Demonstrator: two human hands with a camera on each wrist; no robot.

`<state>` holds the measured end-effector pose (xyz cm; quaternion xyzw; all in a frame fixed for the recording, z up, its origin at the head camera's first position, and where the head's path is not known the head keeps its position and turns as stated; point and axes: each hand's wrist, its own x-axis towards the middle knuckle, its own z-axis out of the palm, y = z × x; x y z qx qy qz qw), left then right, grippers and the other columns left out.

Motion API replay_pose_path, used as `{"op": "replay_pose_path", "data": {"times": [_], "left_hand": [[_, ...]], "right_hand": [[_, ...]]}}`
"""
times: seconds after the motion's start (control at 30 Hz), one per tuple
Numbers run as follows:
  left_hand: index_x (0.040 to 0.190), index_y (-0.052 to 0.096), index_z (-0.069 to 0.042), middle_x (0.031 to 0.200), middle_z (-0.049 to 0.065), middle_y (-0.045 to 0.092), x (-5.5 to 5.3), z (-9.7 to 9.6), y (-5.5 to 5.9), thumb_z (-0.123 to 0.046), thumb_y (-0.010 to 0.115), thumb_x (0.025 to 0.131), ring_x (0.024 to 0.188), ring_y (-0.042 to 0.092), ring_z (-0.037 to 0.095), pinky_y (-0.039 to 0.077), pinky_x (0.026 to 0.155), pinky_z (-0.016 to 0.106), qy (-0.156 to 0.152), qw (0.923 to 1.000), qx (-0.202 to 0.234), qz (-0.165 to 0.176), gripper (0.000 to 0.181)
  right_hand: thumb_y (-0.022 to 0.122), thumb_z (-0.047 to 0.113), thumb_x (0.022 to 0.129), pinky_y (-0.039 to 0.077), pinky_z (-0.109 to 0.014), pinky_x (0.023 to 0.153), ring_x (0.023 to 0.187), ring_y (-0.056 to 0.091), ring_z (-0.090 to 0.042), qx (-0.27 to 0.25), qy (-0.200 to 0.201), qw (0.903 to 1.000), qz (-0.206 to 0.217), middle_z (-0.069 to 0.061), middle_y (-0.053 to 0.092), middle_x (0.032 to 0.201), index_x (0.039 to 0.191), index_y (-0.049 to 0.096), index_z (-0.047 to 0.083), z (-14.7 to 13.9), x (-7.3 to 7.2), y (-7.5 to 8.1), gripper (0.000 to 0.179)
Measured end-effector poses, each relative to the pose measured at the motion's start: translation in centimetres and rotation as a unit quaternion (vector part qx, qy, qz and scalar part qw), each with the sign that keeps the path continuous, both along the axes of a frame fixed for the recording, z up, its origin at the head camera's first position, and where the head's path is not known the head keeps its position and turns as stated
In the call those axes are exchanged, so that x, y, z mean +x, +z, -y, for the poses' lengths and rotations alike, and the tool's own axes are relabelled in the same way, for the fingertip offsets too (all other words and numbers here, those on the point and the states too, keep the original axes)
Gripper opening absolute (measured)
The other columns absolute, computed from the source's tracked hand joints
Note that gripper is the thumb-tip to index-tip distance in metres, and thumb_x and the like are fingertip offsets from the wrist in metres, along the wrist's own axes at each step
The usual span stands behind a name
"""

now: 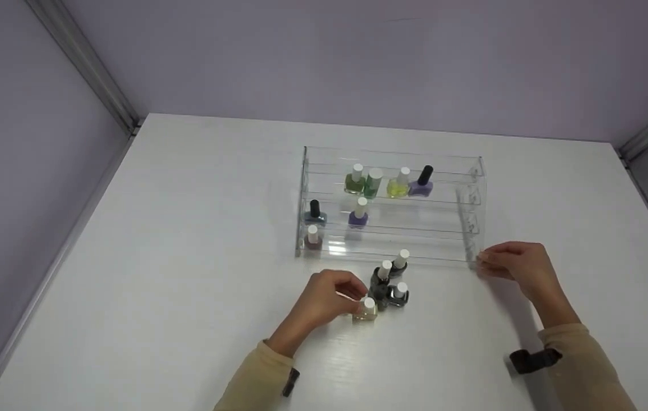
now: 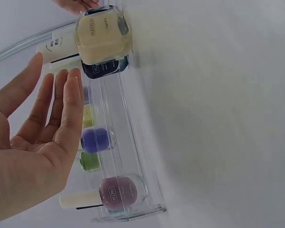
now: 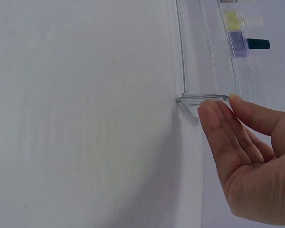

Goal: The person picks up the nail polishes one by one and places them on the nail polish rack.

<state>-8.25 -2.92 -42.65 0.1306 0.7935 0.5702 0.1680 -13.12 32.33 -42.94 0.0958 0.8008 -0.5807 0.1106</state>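
Observation:
My left hand (image 1: 326, 299) is beside a cream nail polish bottle (image 1: 364, 313) that stands on the table. In the left wrist view its thumb and fingers are spread near the bottle's white cap (image 2: 61, 45), not closed round it; whether the thumb touches the cap is hard to tell. Several dark nail polish bottles (image 1: 398, 296) with white caps cluster just right of the cream one. At the front right corner of a clear stepped rack (image 1: 392, 257), my right hand (image 1: 520, 265) pinches the side panel (image 3: 202, 99) between thumb and fingers.
In the rack's back row are green bottles (image 1: 354, 184), a yellow bottle (image 1: 398, 188) and a lilac bottle (image 1: 421, 188). The middle row holds a blue-grey bottle (image 1: 316, 217) and a violet bottle (image 1: 358, 219); a mauve bottle (image 1: 313, 242) is in front. A wall (image 1: 358, 68) rises behind the table.

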Motion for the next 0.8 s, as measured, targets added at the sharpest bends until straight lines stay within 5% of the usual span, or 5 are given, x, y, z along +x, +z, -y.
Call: {"op": "replay_pose_path", "data": {"times": [0.8], "left_hand": [[0.078,0.069,-0.006,0.076,-0.002,0.065,0.43,-0.98,-0.18,0.000,0.075,0.067,0.074,0.063,0.014,0.048,0.066,0.023,0.009,0.9990,-0.020,-0.038,0.013]], "right_hand": [[0.068,0.014,0.082,0.053,-0.032,0.071,0.077,0.067,-0.019,-0.021,0.002,0.9998,-0.001,-0.005,0.068,0.081,0.102,0.059,-0.014,-0.14,-0.02,-0.22,0.036]]}}
